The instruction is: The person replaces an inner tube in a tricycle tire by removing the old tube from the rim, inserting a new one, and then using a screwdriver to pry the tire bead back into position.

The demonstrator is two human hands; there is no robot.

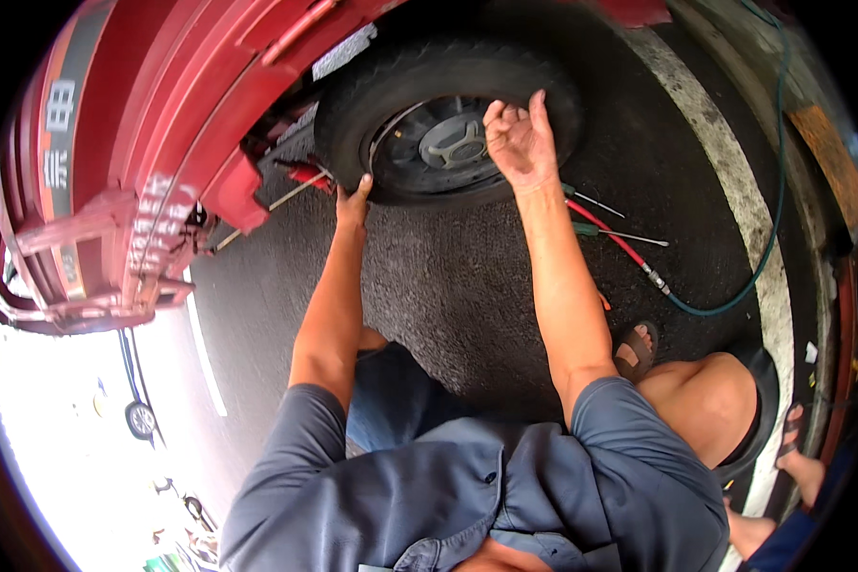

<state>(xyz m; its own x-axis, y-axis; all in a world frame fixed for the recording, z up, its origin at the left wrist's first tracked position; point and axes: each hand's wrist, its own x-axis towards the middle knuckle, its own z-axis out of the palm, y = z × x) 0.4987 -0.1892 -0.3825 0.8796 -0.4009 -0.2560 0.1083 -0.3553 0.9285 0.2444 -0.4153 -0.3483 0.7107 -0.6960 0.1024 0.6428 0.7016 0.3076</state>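
Note:
A black wheel [448,67], its tyre worn and dusty around a dark steel rim, stands tilted against the side of a red vehicle. My left hand [355,198] grips the tyre's lower left edge, thumb up on its side; the fingers are hidden behind it. My right hand [522,145] is in front of the rim's right side, palm turned up, thumb apart and fingers loosely curled, with nothing in it. Whether its back touches the wheel I cannot tell.
The red vehicle body [124,219] fills the upper left. Screwdrivers [629,236] and a red-ended air hose [715,310] lie on the asphalt to the right, near a white painted line [734,172]. Another person's bare foot [803,467] shows at lower right. A thin rod [276,205] is under the vehicle.

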